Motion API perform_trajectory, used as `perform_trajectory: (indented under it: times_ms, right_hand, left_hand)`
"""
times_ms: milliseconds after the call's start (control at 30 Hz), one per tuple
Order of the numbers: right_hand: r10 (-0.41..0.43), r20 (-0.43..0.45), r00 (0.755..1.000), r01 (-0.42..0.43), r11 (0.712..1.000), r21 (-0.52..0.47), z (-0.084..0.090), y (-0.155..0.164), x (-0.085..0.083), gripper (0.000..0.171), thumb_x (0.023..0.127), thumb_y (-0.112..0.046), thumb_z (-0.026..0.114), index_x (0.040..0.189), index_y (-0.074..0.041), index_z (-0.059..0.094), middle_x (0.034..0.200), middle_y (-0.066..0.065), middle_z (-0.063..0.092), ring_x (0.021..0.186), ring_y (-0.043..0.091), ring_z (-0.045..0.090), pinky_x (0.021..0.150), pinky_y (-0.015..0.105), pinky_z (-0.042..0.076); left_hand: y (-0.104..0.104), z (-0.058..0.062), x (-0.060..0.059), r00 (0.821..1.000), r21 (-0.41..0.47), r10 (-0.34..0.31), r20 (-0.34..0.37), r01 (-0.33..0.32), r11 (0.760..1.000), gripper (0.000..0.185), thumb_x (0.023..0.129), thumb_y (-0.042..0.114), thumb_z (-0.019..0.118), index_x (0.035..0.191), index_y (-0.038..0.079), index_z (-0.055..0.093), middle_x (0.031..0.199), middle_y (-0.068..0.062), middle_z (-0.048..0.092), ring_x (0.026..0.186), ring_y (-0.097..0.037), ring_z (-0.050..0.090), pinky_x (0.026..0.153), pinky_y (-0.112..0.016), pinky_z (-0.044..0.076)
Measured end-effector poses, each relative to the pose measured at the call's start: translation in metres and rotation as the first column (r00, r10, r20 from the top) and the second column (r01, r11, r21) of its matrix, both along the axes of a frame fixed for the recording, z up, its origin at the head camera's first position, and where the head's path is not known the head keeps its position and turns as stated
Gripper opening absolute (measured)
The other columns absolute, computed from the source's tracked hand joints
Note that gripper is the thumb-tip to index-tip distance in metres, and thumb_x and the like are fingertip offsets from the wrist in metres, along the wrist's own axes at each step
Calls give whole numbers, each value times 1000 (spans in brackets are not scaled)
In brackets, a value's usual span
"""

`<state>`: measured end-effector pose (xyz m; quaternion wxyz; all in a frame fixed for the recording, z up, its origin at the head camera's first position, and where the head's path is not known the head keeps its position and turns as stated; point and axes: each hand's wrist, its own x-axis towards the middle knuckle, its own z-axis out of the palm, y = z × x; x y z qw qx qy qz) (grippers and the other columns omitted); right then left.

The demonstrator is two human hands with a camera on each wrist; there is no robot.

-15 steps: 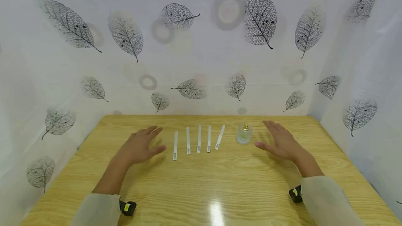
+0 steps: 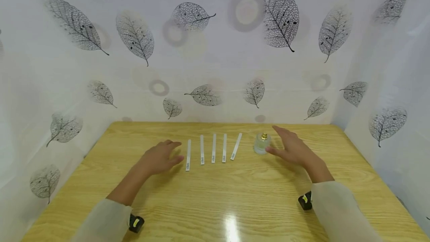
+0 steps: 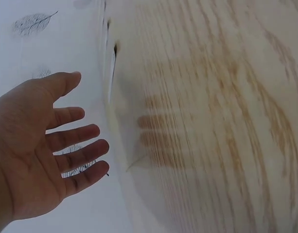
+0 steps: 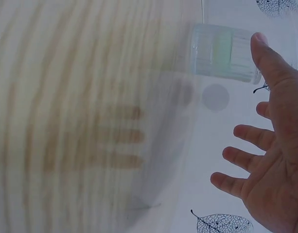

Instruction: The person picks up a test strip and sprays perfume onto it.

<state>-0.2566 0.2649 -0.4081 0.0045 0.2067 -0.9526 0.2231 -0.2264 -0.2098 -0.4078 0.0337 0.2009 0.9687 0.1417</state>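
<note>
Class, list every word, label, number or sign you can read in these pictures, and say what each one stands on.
Nothing can be read.
Paper strips: each of the five has a small dark print near its lower end, too small to read.
Glass bottle: no label visible.
Yellow marks on the black wrist devices: too small to tell.

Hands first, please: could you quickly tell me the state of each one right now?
Left hand: open, holding nothing, beside the leftmost paper strip.
Right hand: open, holding nothing, close to the small glass bottle.
</note>
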Motion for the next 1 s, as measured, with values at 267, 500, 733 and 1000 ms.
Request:
perform_trajectory:
  times_ms: [267, 500, 733, 1000]
  right_hand:
    - [27, 24, 999, -27, 1000, -6, 2, -13, -7, 96, 97, -55, 65, 159, 4, 24, 159, 29, 33, 145, 51, 30, 116, 67, 27]
    - [27, 49, 998, -26, 1000, -10, 1, -19, -11, 94, 97, -51, 67, 159, 4, 24, 159, 29, 33, 146, 51, 29, 116, 67, 27]
    - [24, 66, 998, -24, 1000, -8, -1, -23, -12, 94, 97, -52, 66, 160, 3, 23, 160, 28, 33, 147, 50, 28, 117, 67, 25]
    - [38, 65, 997, -37, 999, -13, -1, -26, -15, 92, 98, -52, 65, 160, 3, 24, 159, 29, 34, 146, 51, 29, 116, 69, 24]
  left_hand:
    - [12, 1, 0, 999, 25, 14, 30, -15, 1000, 53, 102, 39, 62, 137, 0, 60, 137, -24, 58, 121, -43, 59, 94, -58, 53]
    - [21, -3, -1, 997, 51, 29, 68, -33, 998, 52, 99, 41, 66, 126, -3, 65, 118, -17, 67, 99, -29, 67, 83, -46, 58]
    - [25, -9, 0, 995, 121, 47, 88, -57, 991, 43, 96, 42, 71, 108, 1, 68, 95, -5, 64, 79, -17, 59, 72, -37, 54]
    - [27, -12, -2, 971, 221, 114, 212, -161, 962, 34, 92, 39, 78, 92, 7, 68, 84, -1, 66, 70, -14, 60, 65, -32, 52]
